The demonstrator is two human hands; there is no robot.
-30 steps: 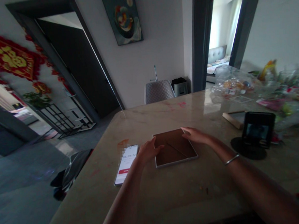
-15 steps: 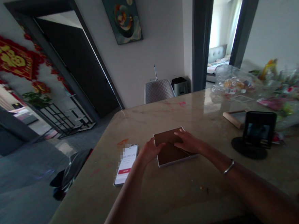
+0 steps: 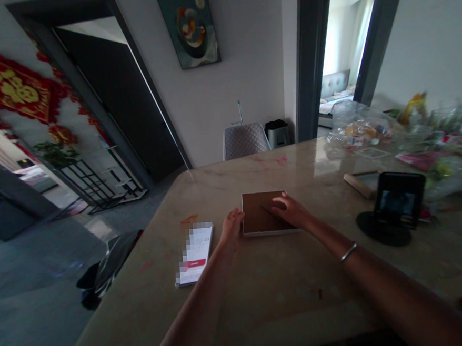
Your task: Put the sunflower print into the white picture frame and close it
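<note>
Left hand (image 3: 231, 226) and right hand (image 3: 295, 212) are flanking a pale-edged brown panel (image 3: 255, 213), which is lying on the stone-patterned table (image 3: 264, 307) between them. Fairly narrow, the left is meeting the panel's left edge; whether it is gripping, I cannot tell. Thumb and fingers loosely parted, the right is arching over the panel's right part. A smartphone (image 3: 200, 249) is lying near the left hand.

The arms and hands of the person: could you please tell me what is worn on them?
Both the left arm and the right arm show no sleeve. The left hand and the right hand have no gloves. A thin silver-coloured bangle circles the right wrist; none shows on the left.
</note>
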